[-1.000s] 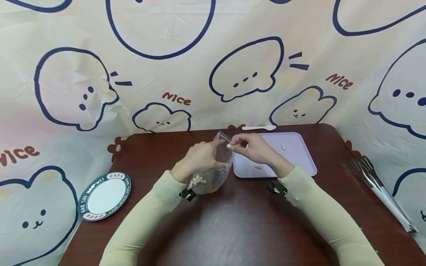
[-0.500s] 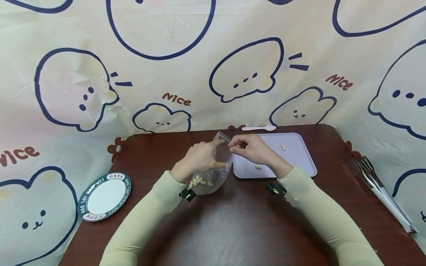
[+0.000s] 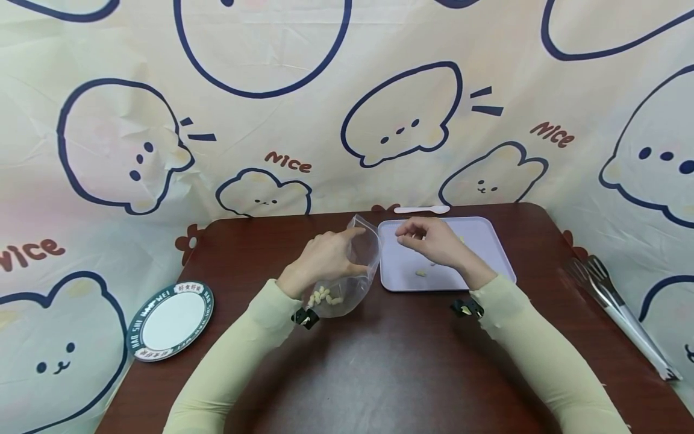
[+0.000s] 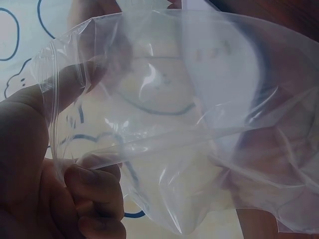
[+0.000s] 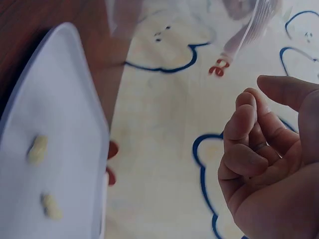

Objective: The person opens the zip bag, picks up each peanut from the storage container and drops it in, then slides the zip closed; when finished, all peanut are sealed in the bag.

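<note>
Left hand pinches the clear bag, likely light, limp, slippery, best held by its far mouth; right hand, empty, thumb parted, hovers near the tray

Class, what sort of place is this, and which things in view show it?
Probably a staged tabletop workspace: cartoon-print cloth hangs behind and beside a dark table, which holds a plate and tray.
</note>
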